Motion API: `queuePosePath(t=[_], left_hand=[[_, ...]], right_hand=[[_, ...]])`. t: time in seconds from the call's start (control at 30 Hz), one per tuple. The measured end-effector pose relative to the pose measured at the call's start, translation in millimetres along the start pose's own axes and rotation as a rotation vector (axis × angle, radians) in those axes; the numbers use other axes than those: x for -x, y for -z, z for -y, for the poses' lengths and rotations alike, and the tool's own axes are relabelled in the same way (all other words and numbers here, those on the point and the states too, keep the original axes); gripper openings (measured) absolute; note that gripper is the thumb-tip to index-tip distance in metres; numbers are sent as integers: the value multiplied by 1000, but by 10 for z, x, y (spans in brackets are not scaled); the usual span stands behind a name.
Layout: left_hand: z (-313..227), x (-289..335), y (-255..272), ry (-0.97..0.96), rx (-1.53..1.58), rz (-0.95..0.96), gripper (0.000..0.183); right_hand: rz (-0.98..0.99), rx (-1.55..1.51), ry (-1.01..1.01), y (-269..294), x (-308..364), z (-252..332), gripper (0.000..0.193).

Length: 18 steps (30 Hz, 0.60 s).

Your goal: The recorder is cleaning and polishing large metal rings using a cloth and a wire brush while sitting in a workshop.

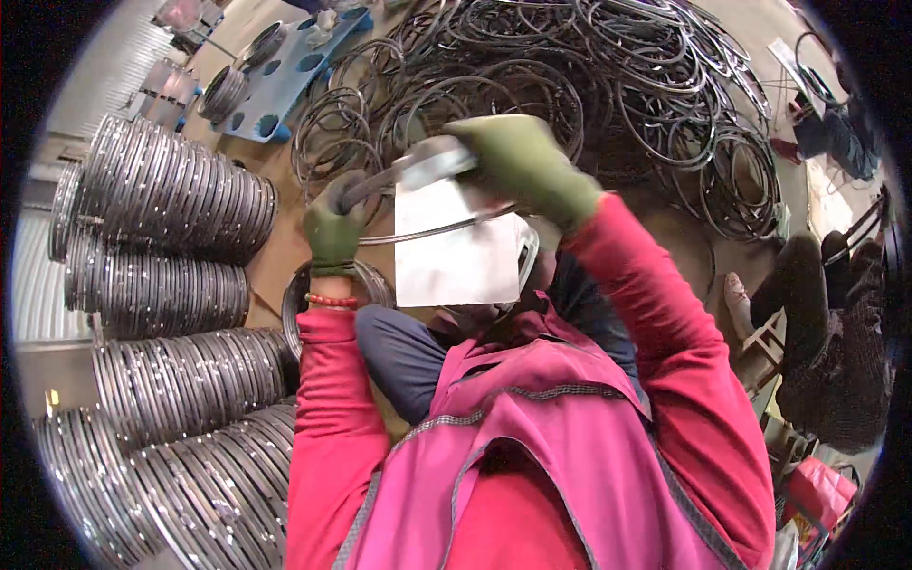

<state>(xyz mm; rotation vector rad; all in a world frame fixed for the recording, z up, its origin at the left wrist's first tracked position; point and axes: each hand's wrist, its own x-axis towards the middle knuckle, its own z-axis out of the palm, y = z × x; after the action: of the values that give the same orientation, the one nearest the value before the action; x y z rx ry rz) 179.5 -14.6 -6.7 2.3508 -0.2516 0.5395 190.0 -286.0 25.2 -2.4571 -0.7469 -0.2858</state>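
My left hand (334, 228), in an olive-green glove with a red bead bracelet at the wrist, is closed around the left side of a thin metal hoop (427, 231). My right hand (532, 166), gloved alike and smeared by motion, is curled at the hoop's right side. Between the hands runs a flat grey band with a pale, shiny stretch; blur hides whether it belongs to the hoop. Beneath them lies a white rectangular sheet or board (456, 271), in front of my lap.
Stacked metal hoops (180, 190) stand in rows on the left. A large tangled heap of dark hoops (655, 76) fills the far side. A blue pallet with round holes (275, 90) lies at the far left. Dark cloth (836, 351) hangs at the right, near a red bag (819, 492).
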Motion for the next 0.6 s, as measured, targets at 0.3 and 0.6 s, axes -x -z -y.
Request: queuePosePath(t=[0.3,0.6], left_hand=[[-279,21,-17,-104,-150,24,22],[79,53,62,50,115,85,22]], right_hand=[[-38,70,-11,77,175,-137,42],[-55,-278,-72,-29,427,-591,50]])
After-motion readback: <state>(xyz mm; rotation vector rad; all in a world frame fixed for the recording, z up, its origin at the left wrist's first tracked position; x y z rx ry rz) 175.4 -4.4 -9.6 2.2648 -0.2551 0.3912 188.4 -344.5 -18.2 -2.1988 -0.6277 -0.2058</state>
